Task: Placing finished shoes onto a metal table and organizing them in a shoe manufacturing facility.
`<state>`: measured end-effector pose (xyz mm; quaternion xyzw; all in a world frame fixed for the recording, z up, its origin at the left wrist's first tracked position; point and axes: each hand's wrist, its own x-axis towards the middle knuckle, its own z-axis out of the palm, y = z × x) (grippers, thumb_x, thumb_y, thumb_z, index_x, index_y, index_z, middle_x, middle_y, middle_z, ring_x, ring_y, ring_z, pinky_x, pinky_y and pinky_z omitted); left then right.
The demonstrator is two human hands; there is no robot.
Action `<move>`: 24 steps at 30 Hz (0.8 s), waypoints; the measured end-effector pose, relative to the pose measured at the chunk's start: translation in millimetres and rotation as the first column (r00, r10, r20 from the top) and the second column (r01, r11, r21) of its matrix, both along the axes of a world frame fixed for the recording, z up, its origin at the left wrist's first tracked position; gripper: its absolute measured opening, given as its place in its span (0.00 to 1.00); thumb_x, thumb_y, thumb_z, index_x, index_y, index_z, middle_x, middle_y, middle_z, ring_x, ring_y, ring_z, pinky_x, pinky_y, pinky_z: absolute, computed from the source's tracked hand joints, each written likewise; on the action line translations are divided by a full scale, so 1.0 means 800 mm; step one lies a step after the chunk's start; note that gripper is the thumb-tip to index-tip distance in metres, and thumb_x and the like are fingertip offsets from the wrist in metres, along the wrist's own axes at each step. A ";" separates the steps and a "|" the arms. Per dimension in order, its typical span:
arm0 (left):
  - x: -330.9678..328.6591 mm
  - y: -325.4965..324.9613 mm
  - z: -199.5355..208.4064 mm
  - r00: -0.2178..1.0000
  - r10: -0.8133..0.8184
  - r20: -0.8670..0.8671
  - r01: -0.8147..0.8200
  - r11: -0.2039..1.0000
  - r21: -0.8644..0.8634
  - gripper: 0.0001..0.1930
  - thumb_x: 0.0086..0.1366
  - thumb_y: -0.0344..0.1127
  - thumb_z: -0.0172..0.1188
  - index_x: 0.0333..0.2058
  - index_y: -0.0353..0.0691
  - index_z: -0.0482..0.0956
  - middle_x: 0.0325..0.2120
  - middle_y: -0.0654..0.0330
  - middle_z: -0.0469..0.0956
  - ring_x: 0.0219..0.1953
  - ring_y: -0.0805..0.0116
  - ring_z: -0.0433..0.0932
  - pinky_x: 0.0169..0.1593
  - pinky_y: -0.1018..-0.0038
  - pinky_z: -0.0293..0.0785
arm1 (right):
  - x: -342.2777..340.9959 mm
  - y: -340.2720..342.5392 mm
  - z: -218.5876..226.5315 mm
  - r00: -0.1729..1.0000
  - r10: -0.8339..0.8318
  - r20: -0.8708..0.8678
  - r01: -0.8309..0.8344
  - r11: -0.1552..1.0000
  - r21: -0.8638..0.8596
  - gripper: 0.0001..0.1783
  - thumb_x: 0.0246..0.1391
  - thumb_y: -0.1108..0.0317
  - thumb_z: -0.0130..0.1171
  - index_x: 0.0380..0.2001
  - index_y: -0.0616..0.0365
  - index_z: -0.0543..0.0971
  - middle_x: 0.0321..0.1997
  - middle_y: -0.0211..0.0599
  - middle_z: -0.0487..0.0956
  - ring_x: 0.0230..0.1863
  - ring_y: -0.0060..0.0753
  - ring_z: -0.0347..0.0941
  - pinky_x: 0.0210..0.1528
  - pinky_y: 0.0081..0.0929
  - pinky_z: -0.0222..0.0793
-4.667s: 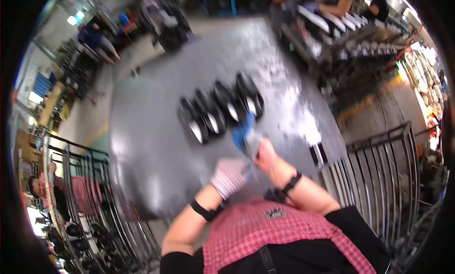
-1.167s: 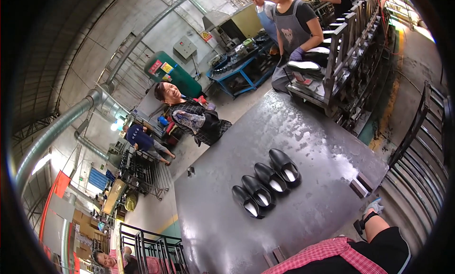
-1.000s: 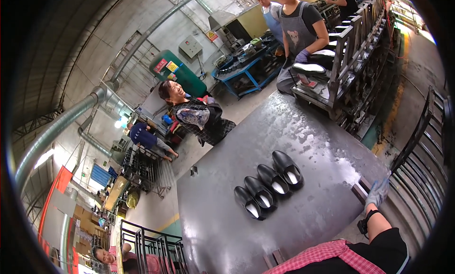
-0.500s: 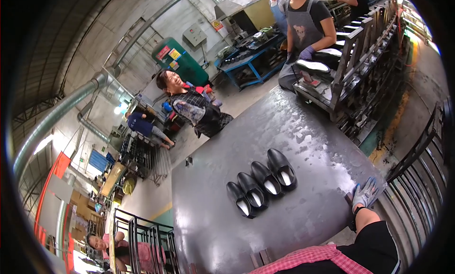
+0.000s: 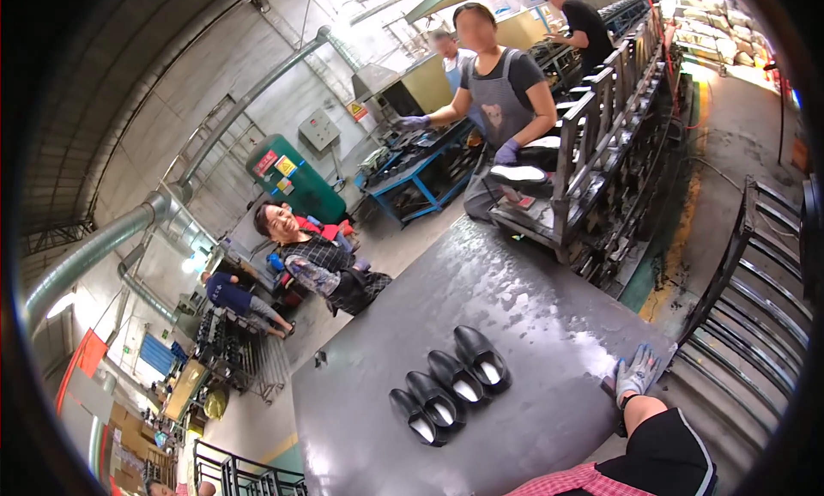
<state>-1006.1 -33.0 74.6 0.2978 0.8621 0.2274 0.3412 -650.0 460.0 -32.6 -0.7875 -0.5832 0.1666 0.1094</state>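
My right hand (image 5: 635,372), in a pale glove with dark marks, rests flat on the right edge of the grey metal table (image 5: 549,402). Its fingers are stretched out and it holds nothing. My left hand is outside the picture. Several black slip-on shoes (image 5: 470,359) with white insoles stand side by side in a slanting row on the table, left of my right hand and apart from it.
A dark rack (image 5: 592,144) carrying shoes adjoins the table's far right corner, with a co-worker (image 5: 506,84) in purple gloves beside it. Another person (image 5: 339,273) stands past the table's far left edge. A slatted metal rack (image 5: 747,316) is at the right.
The view has tilted up, so the table and shoes appear lower. The co-worker by the rack now stretches one arm left toward the blue bench. My right hand stays on the table edge.
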 end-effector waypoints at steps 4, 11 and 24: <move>0.031 0.026 0.010 0.994 0.001 0.107 -0.002 1.000 0.012 0.18 0.69 0.48 0.56 0.44 0.39 0.82 0.38 0.49 0.81 0.42 0.55 0.78 0.49 0.63 0.74 | 0.002 -0.002 -0.003 1.000 0.003 -0.013 -0.003 1.000 0.014 0.43 0.60 0.44 0.51 0.71 0.59 0.57 0.77 0.41 0.54 0.78 0.39 0.44 0.80 0.43 0.24; 0.055 0.043 0.009 0.994 0.088 0.058 -0.080 0.988 -0.129 0.18 0.65 0.46 0.58 0.43 0.37 0.82 0.39 0.45 0.81 0.45 0.50 0.79 0.50 0.61 0.74 | 0.006 0.001 -0.007 1.000 0.012 -0.014 -0.011 0.999 0.034 0.42 0.61 0.45 0.50 0.70 0.59 0.59 0.76 0.39 0.56 0.78 0.37 0.44 0.80 0.43 0.25; 0.008 0.056 -0.093 0.992 -0.098 -0.077 0.069 0.946 -0.317 0.18 0.62 0.44 0.58 0.43 0.37 0.82 0.41 0.43 0.81 0.47 0.46 0.79 0.52 0.60 0.74 | 0.003 0.005 -0.009 0.999 0.029 0.032 -0.030 1.000 0.010 0.41 0.62 0.44 0.48 0.70 0.59 0.60 0.76 0.39 0.57 0.78 0.38 0.46 0.80 0.43 0.26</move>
